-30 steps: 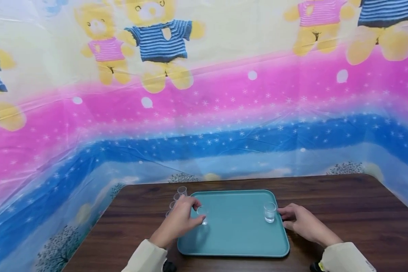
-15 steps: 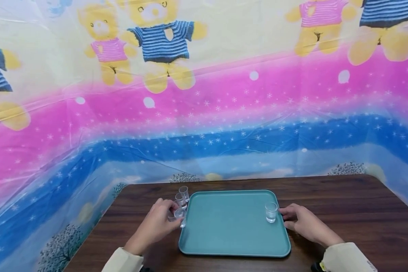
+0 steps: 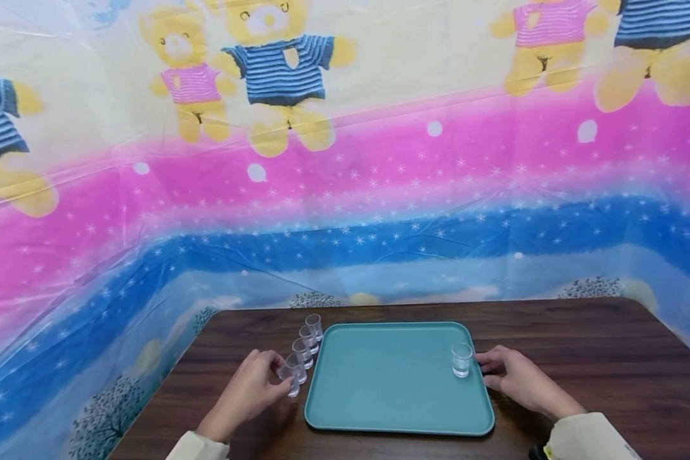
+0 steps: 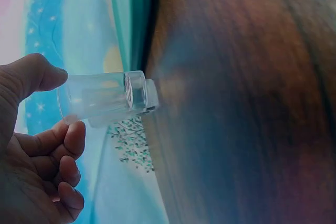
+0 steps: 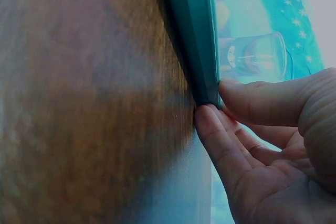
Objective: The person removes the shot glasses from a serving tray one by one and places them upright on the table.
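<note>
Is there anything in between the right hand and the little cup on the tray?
Yes, just the tray's raised rim. The right hand holds that edge from outside, and the little cup stands just inside it. Nothing else shows between them.

A curtained-off table setting is seen here: behind and around the dark wood-grain table (image 3: 552, 345), a creased sheet (image 3: 345, 191) printed with teddy bears (image 3: 290, 70) is hung, and whether home, studio or office cannot be told.
</note>
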The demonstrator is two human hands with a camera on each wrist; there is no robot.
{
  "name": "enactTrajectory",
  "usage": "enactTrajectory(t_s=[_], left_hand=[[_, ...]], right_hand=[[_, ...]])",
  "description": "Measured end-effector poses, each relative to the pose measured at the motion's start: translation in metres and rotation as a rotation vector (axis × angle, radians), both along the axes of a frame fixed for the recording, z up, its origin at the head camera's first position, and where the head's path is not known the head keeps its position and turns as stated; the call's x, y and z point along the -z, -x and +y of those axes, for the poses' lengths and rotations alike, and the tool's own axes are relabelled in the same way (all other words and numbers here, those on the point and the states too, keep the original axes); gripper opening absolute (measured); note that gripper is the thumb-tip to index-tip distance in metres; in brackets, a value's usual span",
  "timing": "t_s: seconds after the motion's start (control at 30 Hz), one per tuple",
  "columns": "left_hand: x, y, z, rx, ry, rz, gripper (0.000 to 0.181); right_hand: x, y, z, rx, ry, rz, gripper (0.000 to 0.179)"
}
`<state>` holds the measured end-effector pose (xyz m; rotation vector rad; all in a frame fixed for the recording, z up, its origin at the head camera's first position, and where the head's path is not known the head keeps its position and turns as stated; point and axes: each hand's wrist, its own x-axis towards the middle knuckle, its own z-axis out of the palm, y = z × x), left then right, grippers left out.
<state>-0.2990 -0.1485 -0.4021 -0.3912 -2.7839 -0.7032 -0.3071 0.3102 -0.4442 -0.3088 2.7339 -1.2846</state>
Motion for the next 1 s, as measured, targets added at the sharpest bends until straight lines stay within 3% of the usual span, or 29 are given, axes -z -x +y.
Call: enactTrajectory(t_s=[0.5, 0.73, 0.9, 1.0], left_hand=[[0.010, 0.001, -0.001, -0.009, 0.012, 0.013, 0.021], [0.005, 0.001, 0.001, -0.003, 0.054, 0.115, 0.030], [0.001, 0.002, 0.011, 0.063, 0.056, 0.196, 0.035], [0.000, 0.002, 0.020, 0.098, 0.040, 0.205, 0.033]], right_hand=[[-0.001, -0.002, -0.001, 0.007, -0.005, 0.014, 0.041], [-0.001, -0.002, -0.001, 0.005, 0.000, 0.010, 0.042], [-0.001, -0.002, -0.001, 0.005, 0.002, 0.005, 0.042], [-0.001, -0.002, -0.002, 0.008, 0.007, -0.001, 0.042]])
